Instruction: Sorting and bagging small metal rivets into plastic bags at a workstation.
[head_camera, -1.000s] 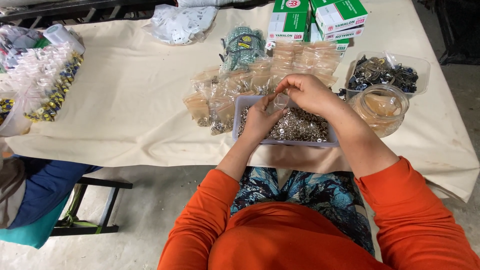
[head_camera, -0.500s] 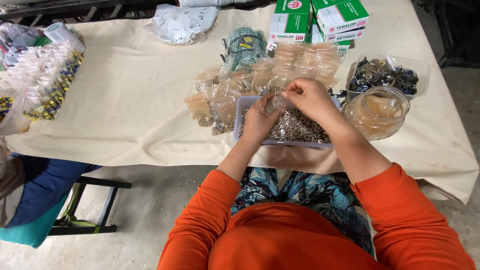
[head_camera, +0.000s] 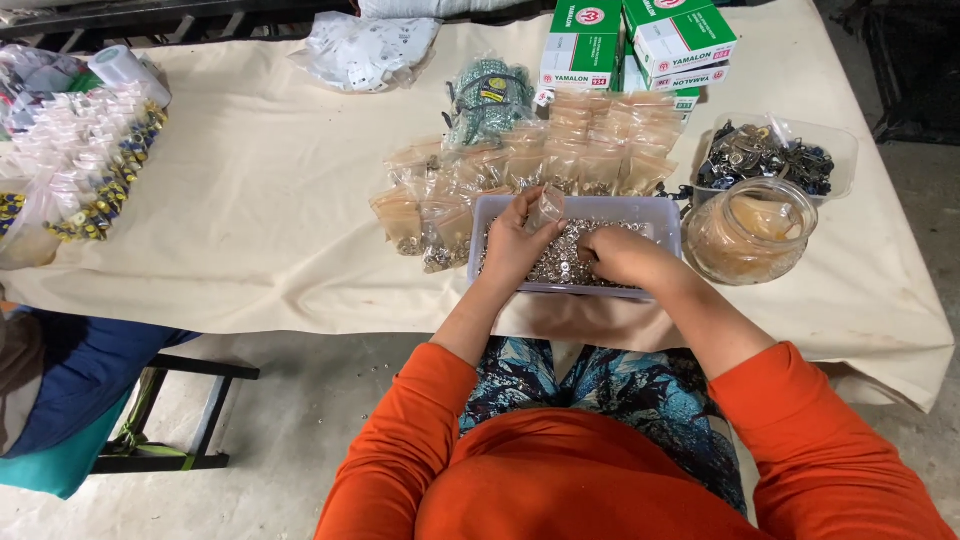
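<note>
the left hand (head_camera: 518, 243) is pinching a small clear plastic bag (head_camera: 546, 207) by its thin, crinkly edge, holding it upright over a shallow rectangular plastic tray (head_camera: 660, 214) with pale lilac walls. the tray is sitting near the front edge of the worktop (head_camera: 270, 220), which is lying under a smooth cream cloth, and it is holding a glittering heap of small round metal rings (head_camera: 560, 265). the right hand (head_camera: 618, 254) is resting palm down in that heap with its fingers curled into the rings; whether it is gripping any of them cannot be told. just behind and to the left of the tray, many small clear bags (head_camera: 520, 165) filled with similar pieces are lying in overlapping rows, glossy and slightly puffed. just to the right of the tray a round glass jar (head_camera: 750, 232) with an amber tint is standing, and behind it a clear plastic tub (head_camera: 775, 155) is holding dark, tangled metal parts. green and white cardboard boxes (head_camera: 640, 45) are standing stacked at the far edge. orange sleeves (head_camera: 800, 440) of soft cloth are covering both arms.
</note>
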